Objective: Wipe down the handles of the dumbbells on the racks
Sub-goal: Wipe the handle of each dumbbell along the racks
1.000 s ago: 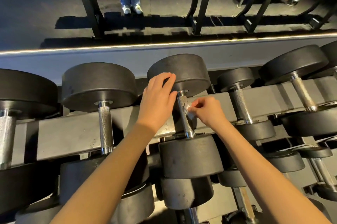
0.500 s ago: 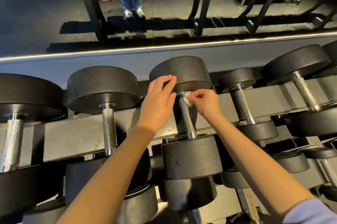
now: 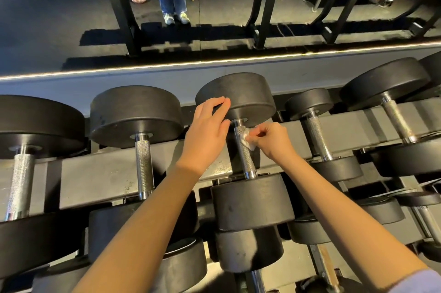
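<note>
So the person is at the dumbbell rack [image 3: 100, 178], working on the middle dumbbell [image 3: 253, 202] in the top row. It sits across the rack's grey rail with one black round head on the far side and one on the near side, and the knurled metal handle [image 3: 245, 159] runs between them.

The left hand [image 3: 207, 130] is flat against the far head, fingers pretty much straight and lying on the rubber, thumb down by the collar where the handle meets the head. It isn't gripping anything, just resting there.

The right hand [image 3: 272, 140] has its fingers curled in, pinching a small crumpled white wipe [image 3: 247, 142]. The wipe is pressed against the right side of the handle, up in the upper part near the far head. The lower stretch of the handle is bare and shiny.

The two hands are close, with just the handle between them.

There's a bigger dumbbell [image 3: 136, 113] to the left, a smaller one [image 3: 310, 104] just beside on the right, and more heads on the tier below. Behind the rack there's a lit strip [image 3: 214, 61] and what looks like a mirror showing racks plus someone's jeans and sneakers [image 3: 174, 6].
</note>
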Action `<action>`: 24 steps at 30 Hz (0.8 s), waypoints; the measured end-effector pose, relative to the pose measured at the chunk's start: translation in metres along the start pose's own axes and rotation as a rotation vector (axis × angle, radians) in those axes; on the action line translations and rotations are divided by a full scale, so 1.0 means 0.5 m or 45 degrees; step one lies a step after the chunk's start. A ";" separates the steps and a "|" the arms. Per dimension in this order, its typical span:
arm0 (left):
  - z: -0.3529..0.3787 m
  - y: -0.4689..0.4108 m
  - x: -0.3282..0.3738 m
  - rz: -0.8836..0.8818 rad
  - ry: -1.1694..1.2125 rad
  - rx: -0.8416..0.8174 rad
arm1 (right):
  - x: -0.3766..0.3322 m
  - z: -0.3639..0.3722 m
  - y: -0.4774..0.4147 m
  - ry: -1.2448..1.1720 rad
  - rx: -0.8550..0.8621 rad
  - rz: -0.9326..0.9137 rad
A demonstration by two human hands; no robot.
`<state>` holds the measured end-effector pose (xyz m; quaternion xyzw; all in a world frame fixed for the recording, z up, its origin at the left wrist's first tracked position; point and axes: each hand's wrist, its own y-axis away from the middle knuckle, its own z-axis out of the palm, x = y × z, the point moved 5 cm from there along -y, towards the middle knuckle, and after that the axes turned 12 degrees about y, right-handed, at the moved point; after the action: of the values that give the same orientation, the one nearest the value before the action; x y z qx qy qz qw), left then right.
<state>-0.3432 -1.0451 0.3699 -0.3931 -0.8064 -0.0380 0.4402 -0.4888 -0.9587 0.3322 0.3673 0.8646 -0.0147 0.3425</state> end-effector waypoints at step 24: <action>0.131 0.091 0.134 0.037 0.078 -0.150 | 0.095 -0.125 0.123 -0.046 0.432 0.095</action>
<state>-0.3777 -0.9472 0.3666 -0.4286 -0.7831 -0.0911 0.4413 -0.5090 -0.8670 0.3652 0.4511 0.8292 -0.1543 0.2916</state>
